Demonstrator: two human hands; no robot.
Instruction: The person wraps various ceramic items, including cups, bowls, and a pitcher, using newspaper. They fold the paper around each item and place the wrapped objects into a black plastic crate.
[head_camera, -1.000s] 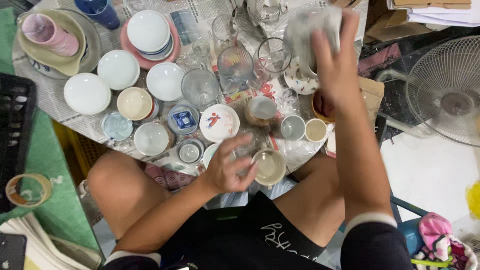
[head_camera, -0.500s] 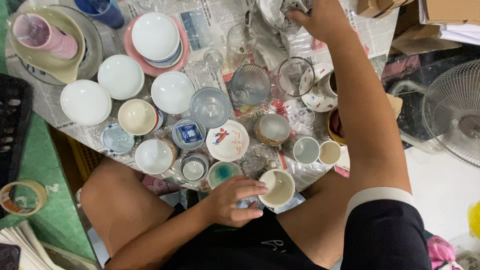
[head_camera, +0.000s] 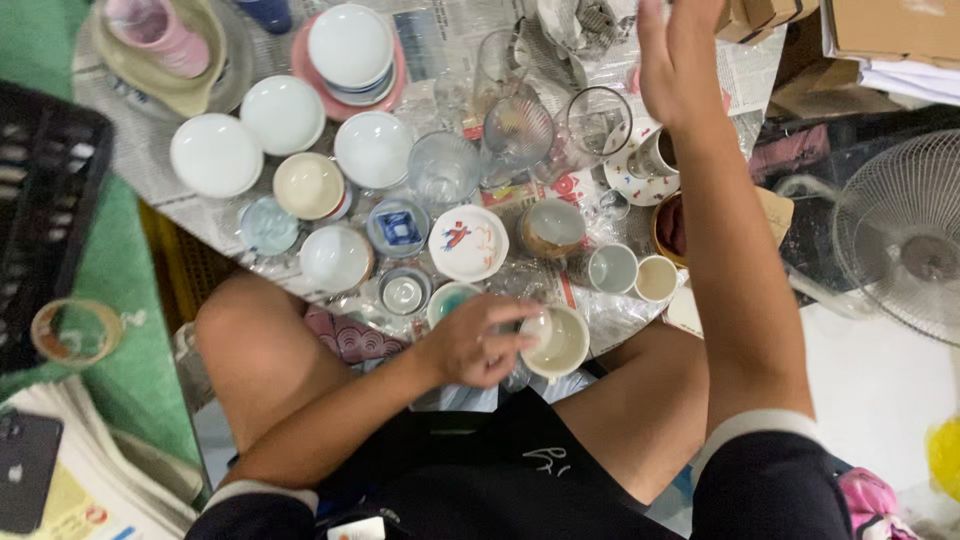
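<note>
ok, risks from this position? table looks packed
1. The left hand grips a cream cup right at the near table edge, above the lap; a slip could drop it off the table.
2. The right arm reaches over clear glasses toward crumpled newspaper; the forearm could tip one on the way back.
3. Bowls and cups sit almost touching, like the fish-painted dish and brown cup; one nudge may knock several together.

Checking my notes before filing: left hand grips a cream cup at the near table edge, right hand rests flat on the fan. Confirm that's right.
One error: the right hand is not on the fan; the head view shows it raised over the table's far side. The left hand does grip the cream cup.
</note>
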